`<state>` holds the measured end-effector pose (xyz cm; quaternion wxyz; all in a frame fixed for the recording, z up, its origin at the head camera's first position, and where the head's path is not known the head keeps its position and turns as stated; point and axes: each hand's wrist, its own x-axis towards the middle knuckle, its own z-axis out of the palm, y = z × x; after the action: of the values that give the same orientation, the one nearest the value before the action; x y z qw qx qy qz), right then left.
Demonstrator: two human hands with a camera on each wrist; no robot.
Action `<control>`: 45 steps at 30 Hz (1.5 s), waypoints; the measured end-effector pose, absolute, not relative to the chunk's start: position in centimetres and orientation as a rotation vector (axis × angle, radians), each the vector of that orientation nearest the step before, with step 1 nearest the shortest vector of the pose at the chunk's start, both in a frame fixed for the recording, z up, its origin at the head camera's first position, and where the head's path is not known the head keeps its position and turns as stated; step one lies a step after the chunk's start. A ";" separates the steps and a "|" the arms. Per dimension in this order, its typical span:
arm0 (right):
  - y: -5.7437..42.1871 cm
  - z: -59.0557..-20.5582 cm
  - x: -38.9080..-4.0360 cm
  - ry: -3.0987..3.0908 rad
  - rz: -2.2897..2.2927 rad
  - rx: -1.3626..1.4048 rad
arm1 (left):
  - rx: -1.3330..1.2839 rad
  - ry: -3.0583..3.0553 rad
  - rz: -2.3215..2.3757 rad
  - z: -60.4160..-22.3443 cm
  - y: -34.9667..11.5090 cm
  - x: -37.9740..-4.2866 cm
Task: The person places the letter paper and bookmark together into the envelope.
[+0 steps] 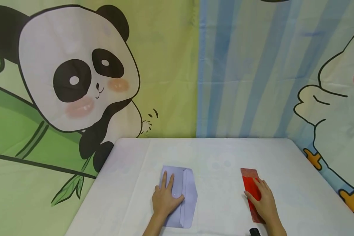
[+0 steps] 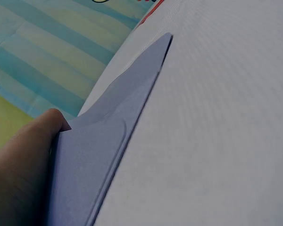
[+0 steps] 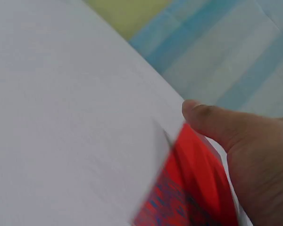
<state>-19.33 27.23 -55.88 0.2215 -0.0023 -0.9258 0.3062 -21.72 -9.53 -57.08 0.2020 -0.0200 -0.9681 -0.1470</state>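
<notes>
A lavender paper envelope (image 1: 190,200) lies on the table with its flap unfolded to the right. My left hand (image 1: 165,200) rests on it with fingers spread, the thumb pointing right across the crease. The left wrist view shows the thumb (image 2: 28,155) at the edge of the envelope (image 2: 92,165). To the right is a narrow red envelope (image 1: 250,188) with darker patterned ends. My right hand (image 1: 265,201) holds it across its width, thumb at the left edge and fingers over the right side. The right wrist view shows the thumb (image 3: 217,122) beside the red envelope (image 3: 191,165).
The white-covered table (image 1: 218,196) reaches back to a printed curtain (image 1: 171,65) with a panda and blue stripes. A black rounded end of some object (image 1: 254,231) pokes in at the bottom edge, near my right wrist.
</notes>
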 end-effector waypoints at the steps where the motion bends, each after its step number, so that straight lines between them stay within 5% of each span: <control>1: 27.7 -55.9 -19.1 -2.586 0.830 -0.039 | -0.053 -2.706 -0.406 -57.1 -9.6 -21.7; 45: 28.4 -56.4 -18.7 -2.868 0.714 -0.136 | -0.054 -2.726 -0.438 -57.2 -9.7 -21.6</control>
<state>-18.71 28.45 -56.43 0.0915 -0.0457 -0.9653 0.2403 -21.57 -9.74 -57.24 0.1888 -0.0192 -0.9694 -0.1558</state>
